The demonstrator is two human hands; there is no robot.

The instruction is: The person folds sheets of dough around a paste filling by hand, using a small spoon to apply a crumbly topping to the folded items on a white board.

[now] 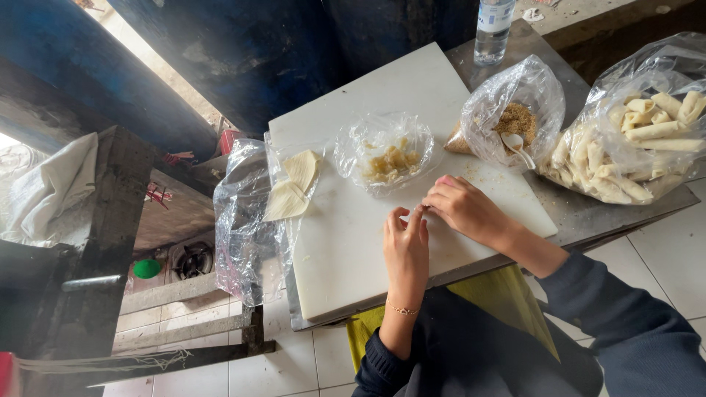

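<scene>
My left hand [406, 246] and my right hand [460, 206] rest on a white cutting board [353, 242], fingertips meeting over something small that the fingers hide. Just beyond them lies an open clear bag of yellowish filling pieces [388, 156]. A stack of pale triangular wrapper sheets [294, 187] sits on a plastic bag at the board's left edge. To the right, a clear bag holds brown crumbs and a spoon [515, 125].
A large clear bag of finished pale rolls [640, 140] lies on the metal table [588, 213] at the right. A water bottle [491, 29] stands at the far edge. Left of the table are a dark counter, a white cloth [51, 187] and a green lid [147, 268].
</scene>
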